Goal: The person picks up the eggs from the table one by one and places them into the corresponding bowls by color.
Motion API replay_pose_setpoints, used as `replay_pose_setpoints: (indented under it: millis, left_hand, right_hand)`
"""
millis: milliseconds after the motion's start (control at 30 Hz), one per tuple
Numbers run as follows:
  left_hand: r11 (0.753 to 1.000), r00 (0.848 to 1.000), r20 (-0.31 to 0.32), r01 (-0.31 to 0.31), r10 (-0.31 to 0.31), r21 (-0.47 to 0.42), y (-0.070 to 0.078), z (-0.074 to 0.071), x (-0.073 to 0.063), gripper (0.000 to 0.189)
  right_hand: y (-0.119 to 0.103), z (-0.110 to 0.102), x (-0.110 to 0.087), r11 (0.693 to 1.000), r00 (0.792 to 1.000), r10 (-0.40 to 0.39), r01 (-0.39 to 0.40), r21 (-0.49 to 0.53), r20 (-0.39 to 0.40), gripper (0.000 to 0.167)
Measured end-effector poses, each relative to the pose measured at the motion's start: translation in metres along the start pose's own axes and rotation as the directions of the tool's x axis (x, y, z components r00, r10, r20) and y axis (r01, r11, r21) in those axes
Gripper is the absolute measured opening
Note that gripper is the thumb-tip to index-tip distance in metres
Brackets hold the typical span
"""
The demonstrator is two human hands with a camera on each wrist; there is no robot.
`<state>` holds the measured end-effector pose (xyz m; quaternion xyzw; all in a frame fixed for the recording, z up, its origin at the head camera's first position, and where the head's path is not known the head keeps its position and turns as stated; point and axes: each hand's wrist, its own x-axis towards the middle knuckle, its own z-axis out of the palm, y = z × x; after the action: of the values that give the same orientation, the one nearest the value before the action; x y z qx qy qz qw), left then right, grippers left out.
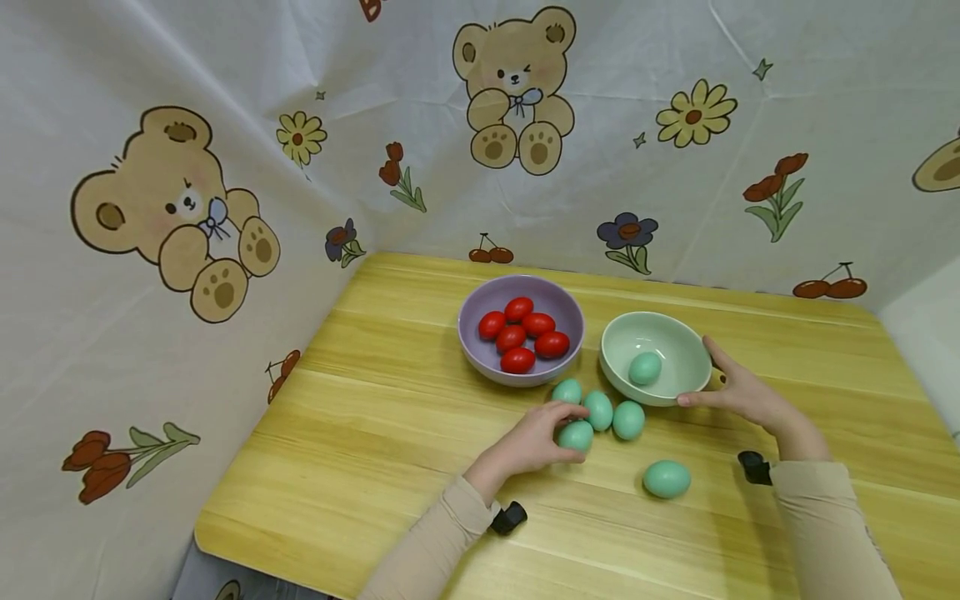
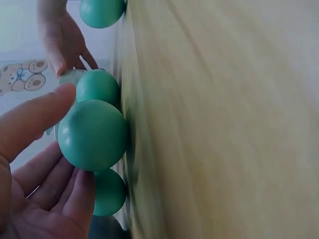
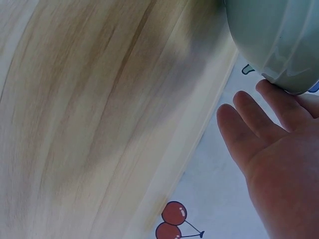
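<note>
My left hand has its thumb and fingers around a green egg, low over the table. Close by, three more green eggs sit between the two bowls: one behind the fingers, a middle one and a right one. At the right edge of a pale green bowl, my right hand touches the side with thumb and fingers spread. Its other fingers extend straight beside the bowl in the right wrist view. One green egg lies inside that bowl.
A purple bowl of several red eggs stands left of the green bowl. Nearer the front lies a lone green egg. A printed cloth hangs behind the wooden table.
</note>
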<state>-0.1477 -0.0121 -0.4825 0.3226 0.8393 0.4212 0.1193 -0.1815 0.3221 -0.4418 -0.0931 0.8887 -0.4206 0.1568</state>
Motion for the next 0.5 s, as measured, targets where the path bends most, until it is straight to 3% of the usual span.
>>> replay_pose_setpoints:
  millis: [500]
  left_hand:
    - [1.0, 0.999, 0.02, 0.031, -0.03, -0.005, -0.0008, 0.0057, -0.0016, 0.056]
  right_hand:
    - [0.0045, -0.0002, 0.0013, 1.0, 1.0, -0.01, 0.01, 0.009, -0.003, 0.111]
